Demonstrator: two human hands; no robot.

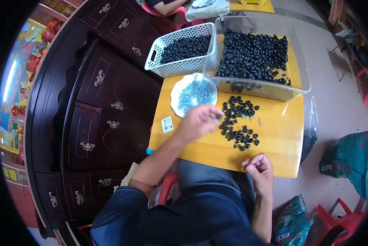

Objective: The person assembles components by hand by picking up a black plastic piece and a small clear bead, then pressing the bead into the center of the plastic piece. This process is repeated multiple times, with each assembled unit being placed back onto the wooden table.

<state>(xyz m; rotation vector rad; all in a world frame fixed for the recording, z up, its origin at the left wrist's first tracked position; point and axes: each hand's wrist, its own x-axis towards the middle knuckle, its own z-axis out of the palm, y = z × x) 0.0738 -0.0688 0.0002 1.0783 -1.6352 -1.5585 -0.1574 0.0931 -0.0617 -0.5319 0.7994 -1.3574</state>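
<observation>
My left hand, slightly blurred by motion, hovers over the yellow table between a white scalloped plate and a loose heap of small black ring-shaped parts. Its fingers are drawn together, with something dark at the tips that I cannot make out. At the table's near edge, my right hand pinches a small black part, mostly hidden by the fingers. Small clear bluish pieces fill the plate. A few tiny clear pieces lie beside the black heap.
A clear plastic bin and a white perforated basket, both holding many black parts, stand at the back. Near the left edge lies a white printed card. Dark wooden drawers rise at left; teal bags sit at right.
</observation>
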